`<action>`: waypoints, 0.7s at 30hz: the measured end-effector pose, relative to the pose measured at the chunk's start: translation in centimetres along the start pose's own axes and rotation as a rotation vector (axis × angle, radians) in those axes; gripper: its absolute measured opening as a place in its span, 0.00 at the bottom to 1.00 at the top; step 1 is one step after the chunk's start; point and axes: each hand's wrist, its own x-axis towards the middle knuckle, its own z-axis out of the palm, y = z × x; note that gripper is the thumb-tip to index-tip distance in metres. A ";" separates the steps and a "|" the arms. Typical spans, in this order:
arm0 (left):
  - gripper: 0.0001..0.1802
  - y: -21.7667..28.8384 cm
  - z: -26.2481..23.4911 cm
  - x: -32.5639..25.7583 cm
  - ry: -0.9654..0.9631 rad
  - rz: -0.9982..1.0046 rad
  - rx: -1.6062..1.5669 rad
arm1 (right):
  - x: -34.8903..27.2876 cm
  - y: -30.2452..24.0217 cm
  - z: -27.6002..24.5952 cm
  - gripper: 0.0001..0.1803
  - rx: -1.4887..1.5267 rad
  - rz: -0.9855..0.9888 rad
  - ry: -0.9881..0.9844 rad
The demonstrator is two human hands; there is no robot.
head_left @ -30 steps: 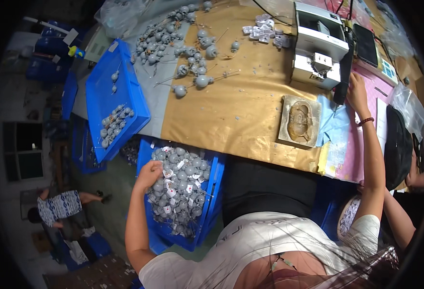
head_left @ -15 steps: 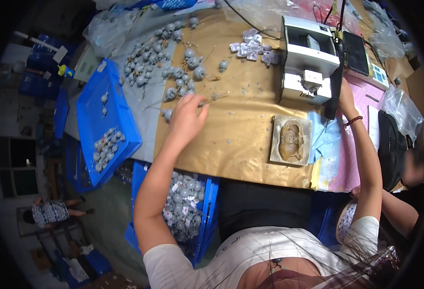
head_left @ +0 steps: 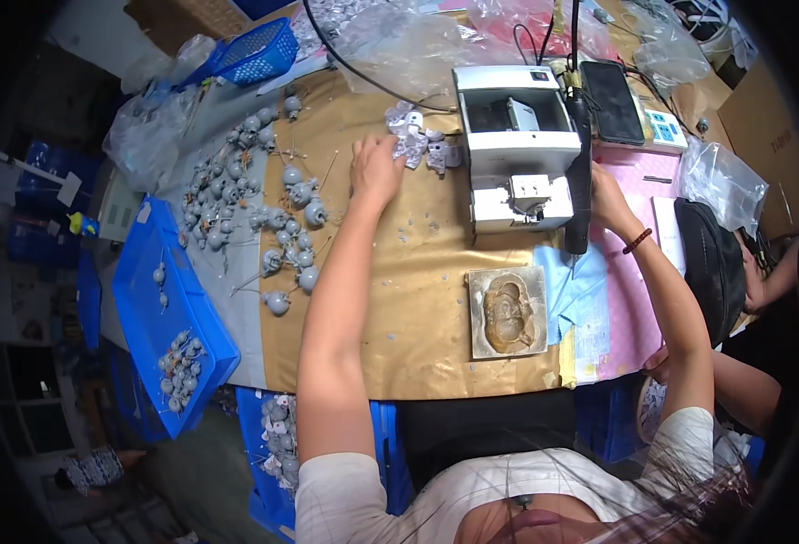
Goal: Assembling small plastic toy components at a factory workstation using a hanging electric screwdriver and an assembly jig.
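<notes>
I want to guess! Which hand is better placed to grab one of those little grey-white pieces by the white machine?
Probably the left hand: it rests right at the small pieces. The right hand is at the black tool beside the machine.

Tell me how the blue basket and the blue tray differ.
The blue basket has mesh walls and sits at the table's far edge; the blue tray has solid walls and sits at the near left. The tray is larger and holds small grey parts; the basket's contents cannot be made out. Both are blue plastic.

Blue tray (head_left: 150, 299) of grey parts, black phone (head_left: 614, 102), brown mould (head_left: 506, 311).
</notes>
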 end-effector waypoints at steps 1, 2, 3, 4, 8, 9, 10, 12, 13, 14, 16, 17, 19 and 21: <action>0.21 0.4 -0.4 -0.1 0.010 0.039 -0.005 | -0.2 -0.1 -0.1 0.11 0.045 0.031 0.010; 0.21 0.7 -1.0 -0.7 0.020 0.079 -0.010 | -0.2 -0.2 -0.1 0.10 0.091 0.059 0.024; 0.21 1.6 -1.7 -1.6 0.026 0.120 -0.022 | -0.5 -0.2 -0.2 0.10 0.185 0.129 0.044; 0.19 2.9 -2.6 -2.7 0.044 0.086 -0.185 | -0.9 0.1 -0.9 0.09 0.222 0.172 0.062; 0.16 8.4 -7.1 -12.0 -0.079 0.146 -0.405 | -2.4 -1.6 -2.8 0.07 0.329 0.223 0.231; 0.16 9.8 -7.6 -14.4 -0.122 0.216 -0.473 | -2.6 -3.4 -3.3 0.07 0.352 0.235 0.301; 0.16 11.3 -7.1 -16.2 -0.169 0.271 -0.506 | -3.1 -4.8 -4.4 0.08 0.408 0.214 0.323; 0.17 13.5 -6.2 -18.3 -0.233 0.306 -0.519 | -4.0 -8.6 -4.6 0.09 0.416 0.098 0.276; 0.17 14.2 -5.2 -19.1 -0.251 0.297 -0.515 | -4.5 -10.6 -4.6 0.10 0.378 -0.052 0.174; 0.17 14.7 -4.4 -19.6 -0.269 0.288 -0.508 | -5.0 -12.7 -4.2 0.11 0.340 -0.204 0.074; 0.20 15.2 -3.1 -20.1 -0.258 0.209 -0.463 | -6.6 -15.6 -2.1 0.11 0.395 -0.259 -0.053; 0.22 15.4 -2.8 -20.1 -0.251 0.169 -0.437 | -7.4 -16.6 -1.0 0.11 0.407 -0.298 -0.108; 0.26 15.7 -2.9 -19.9 -0.246 0.137 -0.517 | -8.2 -16.9 1.3 0.11 0.300 -0.438 -0.142; 0.30 14.7 -3.6 -19.4 -0.290 0.123 -0.630 | -8.4 -17.1 2.4 0.11 0.143 -0.550 -0.138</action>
